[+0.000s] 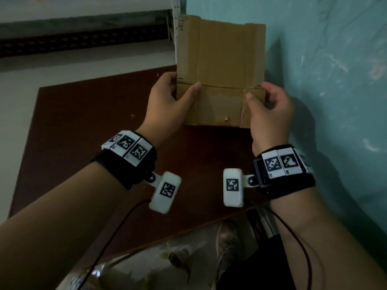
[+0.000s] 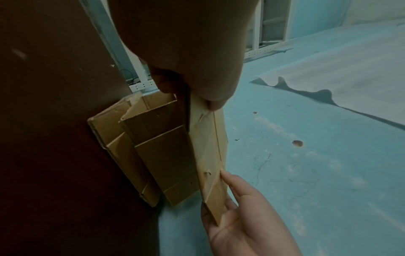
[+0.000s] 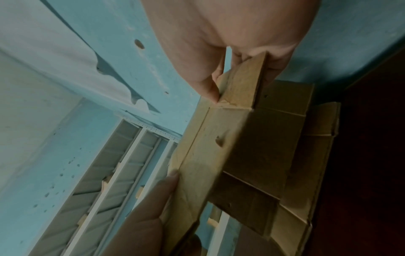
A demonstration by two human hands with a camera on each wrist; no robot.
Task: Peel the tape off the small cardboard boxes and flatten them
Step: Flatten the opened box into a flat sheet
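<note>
From the head view, the cardboard box (image 1: 219, 70) is held above the dark desk (image 1: 83, 132), its long axis running away from the person; the left hand (image 1: 169, 101) pinches its near left edge and the right hand (image 1: 270, 114) its near right flap, both equally near. The left wrist view shows the thumb clamped over the panel, and a flattened box (image 2: 114, 152) lying behind on the desk. In the right wrist view, fingers (image 3: 208, 86) grip the brown flap; creased, opened, no tape clearly visible.
</note>
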